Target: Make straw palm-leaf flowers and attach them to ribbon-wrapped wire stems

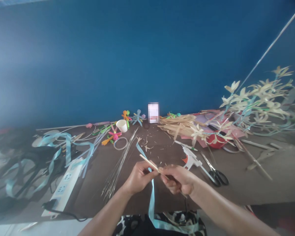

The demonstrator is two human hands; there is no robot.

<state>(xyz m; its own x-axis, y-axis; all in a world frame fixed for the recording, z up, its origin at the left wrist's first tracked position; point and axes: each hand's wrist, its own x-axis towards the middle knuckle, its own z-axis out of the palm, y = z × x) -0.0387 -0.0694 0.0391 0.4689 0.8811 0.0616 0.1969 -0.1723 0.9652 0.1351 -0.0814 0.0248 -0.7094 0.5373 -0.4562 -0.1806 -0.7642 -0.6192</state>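
Observation:
My left hand [141,177] and my right hand [178,178] meet above the table's front half. Both are closed on a narrow, pale straw-like strip [147,160], which slants up to the left beyond the fingers. A light blue ribbon [151,203] passes by my left fingers and hangs down over the table edge onto my lap. Its far end lies on the table past my hands. Fingertips hide the middle of the strip. Right of my right hand lies a white glue gun [191,158], with black-handled scissors [218,177] beside it.
Thin metal wires [119,164] lie left of my hands, near a white power strip [64,188] and tangled blue ribbon [68,147]. A white cup [121,126] stands at the back. Dried husks [177,123] and pale flowers [258,95] are at right, before a blue wall [137,59].

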